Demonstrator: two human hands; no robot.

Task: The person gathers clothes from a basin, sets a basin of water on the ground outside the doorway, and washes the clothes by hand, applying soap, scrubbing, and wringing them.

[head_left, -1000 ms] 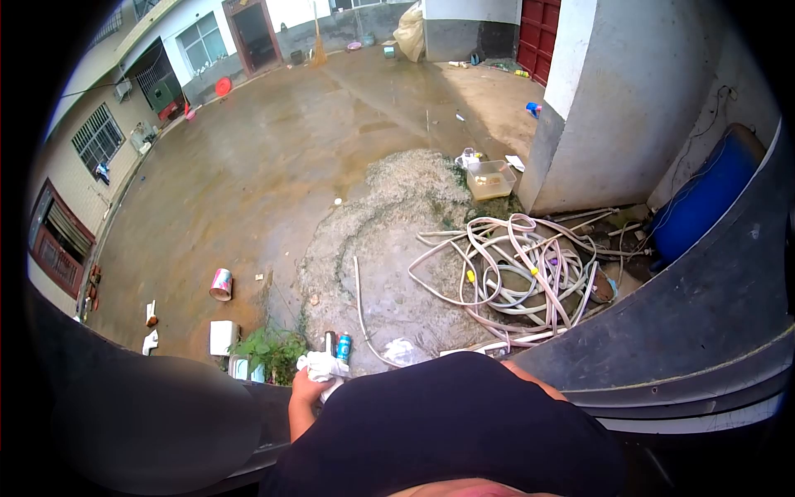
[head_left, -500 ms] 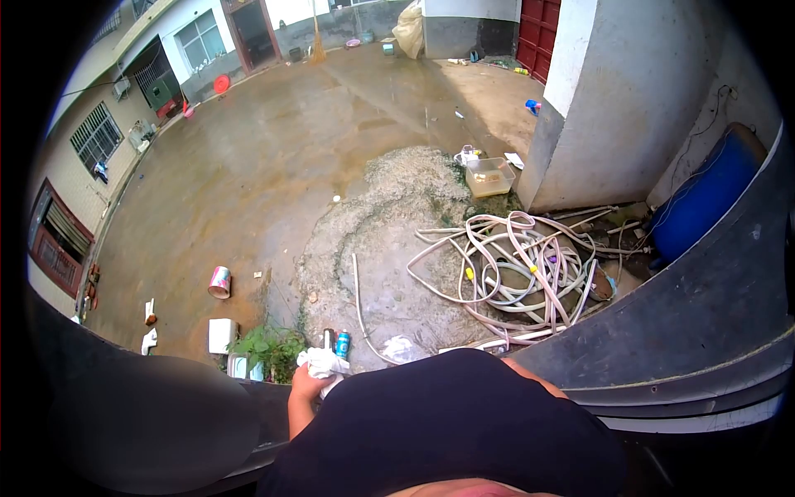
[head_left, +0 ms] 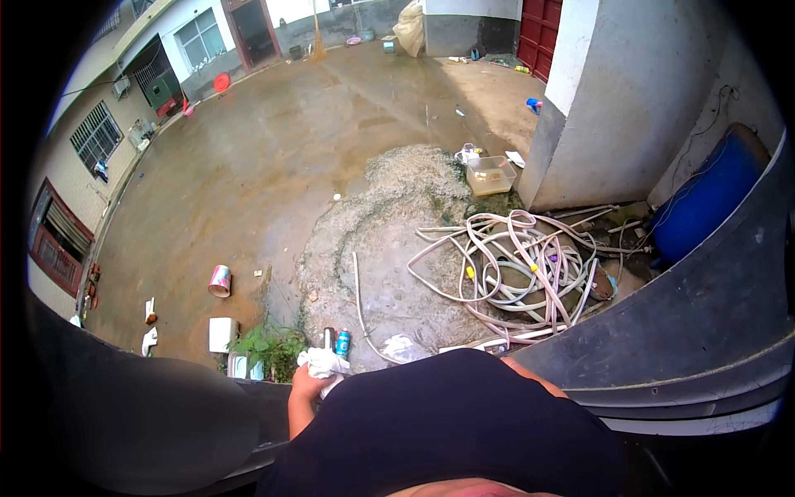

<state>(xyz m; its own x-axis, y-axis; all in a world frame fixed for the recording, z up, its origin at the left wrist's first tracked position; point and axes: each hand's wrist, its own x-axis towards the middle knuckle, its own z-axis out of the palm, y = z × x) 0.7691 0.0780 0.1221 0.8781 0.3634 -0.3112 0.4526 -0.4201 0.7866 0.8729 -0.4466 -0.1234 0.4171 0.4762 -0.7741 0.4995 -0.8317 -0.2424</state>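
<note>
In the head view, my left hand point(head_left: 305, 388) is closed around a bunched white cloth point(head_left: 324, 363) at the lower middle. Just beyond the cloth stand a blue can point(head_left: 343, 343) and a darker slim container point(head_left: 329, 338). A leafy green plant point(head_left: 277, 348) grows to the left of the hand. Another crumpled white thing point(head_left: 399, 347) lies on the wet ground to the right. Of my right side only a piece of arm point(head_left: 534, 377) shows past the dark shirt point(head_left: 447, 414); the right hand itself is hidden behind my body.
A tangled pile of flat hoses point(head_left: 530, 277) lies to the right, near a blue barrel point(head_left: 708, 199) and a pale wall corner point(head_left: 613, 108). Farther out are a clear plastic tub point(head_left: 490, 176) and a pink-and-white bucket point(head_left: 220, 282). A dark curved ledge point(head_left: 662, 356) runs along the near side.
</note>
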